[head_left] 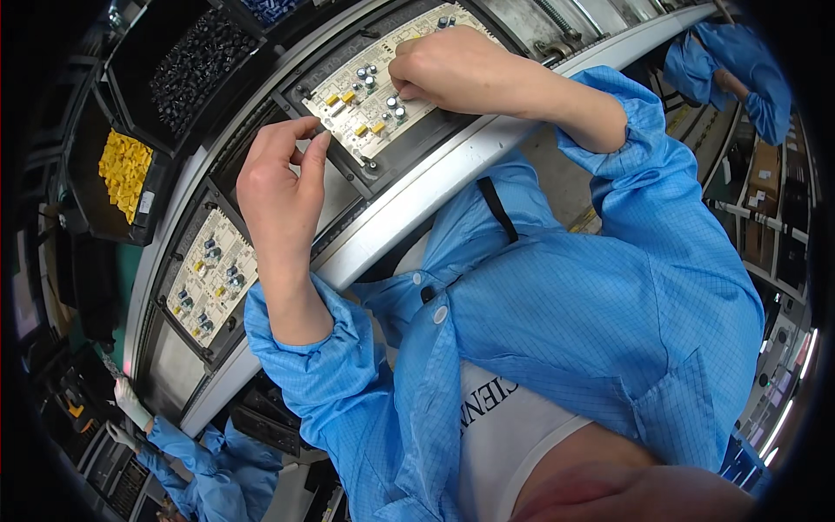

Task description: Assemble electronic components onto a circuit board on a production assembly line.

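A cream circuit board [340, 143] lies in a black carrier frame [393, 171] on the rail line before me. It bears yellow block-shaped parts and dark cylindrical capacitors. Over the middle of the board is my right hand [452, 71], its fingers curled down and closed; whatever they grip is hidden behind them. My left hand [283, 187] is beside the board's left end, with thumb and forefinger tips brought together. Anything between those tips is too small to make out.
Left of my hand, a second populated board [207, 270] sits in its own carrier. Beyond the rail stand a bin of yellow parts [124, 170] and a bin of black parts [196, 74]. Blue-clad co-workers are at lower left [217, 474] and upper right [739, 65].
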A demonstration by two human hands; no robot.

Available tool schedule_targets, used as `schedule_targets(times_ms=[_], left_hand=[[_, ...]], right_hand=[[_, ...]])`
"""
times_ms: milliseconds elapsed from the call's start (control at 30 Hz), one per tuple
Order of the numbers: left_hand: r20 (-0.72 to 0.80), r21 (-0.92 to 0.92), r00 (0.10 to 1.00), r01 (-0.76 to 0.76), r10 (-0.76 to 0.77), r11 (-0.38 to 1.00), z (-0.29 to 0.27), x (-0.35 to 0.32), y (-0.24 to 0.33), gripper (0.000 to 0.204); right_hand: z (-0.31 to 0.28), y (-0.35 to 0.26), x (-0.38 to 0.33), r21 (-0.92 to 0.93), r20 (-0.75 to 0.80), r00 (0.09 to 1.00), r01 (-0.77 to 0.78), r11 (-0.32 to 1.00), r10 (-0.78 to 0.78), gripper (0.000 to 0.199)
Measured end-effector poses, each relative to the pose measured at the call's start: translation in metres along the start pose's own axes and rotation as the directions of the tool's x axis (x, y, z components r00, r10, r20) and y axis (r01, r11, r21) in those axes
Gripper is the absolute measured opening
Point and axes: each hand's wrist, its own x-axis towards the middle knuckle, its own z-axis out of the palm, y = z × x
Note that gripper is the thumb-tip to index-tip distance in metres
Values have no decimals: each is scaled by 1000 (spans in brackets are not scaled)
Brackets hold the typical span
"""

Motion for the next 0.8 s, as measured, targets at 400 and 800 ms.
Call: schedule_targets(times_ms=[400,800], left_hand=[[57,6,998,-26,26,1000,-3,-1,4,17],[100,4,994,-36,35,999,-7,-4,7,17]], right_hand=[[-8,1,-3,-33,31,999,28,999,-27,17],[-47,-2,-14,46,22,986,163,986,-164,14]])
